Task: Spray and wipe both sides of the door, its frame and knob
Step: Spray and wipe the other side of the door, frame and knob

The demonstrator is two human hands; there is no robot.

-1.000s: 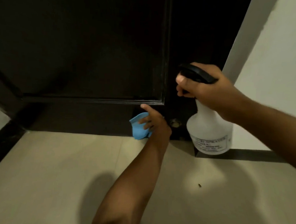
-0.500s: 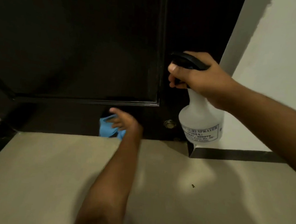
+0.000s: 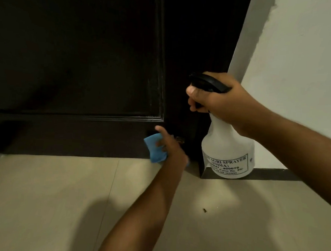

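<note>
- Pressing a blue cloth (image 3: 155, 151) against the bottom rail of the dark door (image 3: 78, 52), the left hand (image 3: 168, 146) sits low in the middle of the frame, its fingers curled over the cloth and the forefinger stretched up along the wood.
- The cloth is bunched under that hand, its lower edge close to the line where the door meets the floor (image 3: 50, 196).
- Just right of the left hand, a small round metal fitting (image 3: 180, 139) shows on the door, partly hidden by the knuckles; what it is cannot be made out.
- The right hand (image 3: 218, 98), right of centre, is wrapped round the black trigger head of a spray bottle (image 3: 227, 154), with the fingers curled under the trigger and the thumb side on top.
- The bottle is white and translucent, hangs upright from that grip, and carries a printed label with black lettering facing the camera; it is held off the floor in front of the door's right edge.
- The door fills the upper left of the frame, with a raised panel moulding running down and then across.
- A pale wall (image 3: 299, 75) takes up the upper right, with a dark skirting strip (image 3: 274, 173) along its foot.
- The floor is pale tile across the bottom of the frame, with a small dark speck (image 3: 205, 210) at the lower right.
</note>
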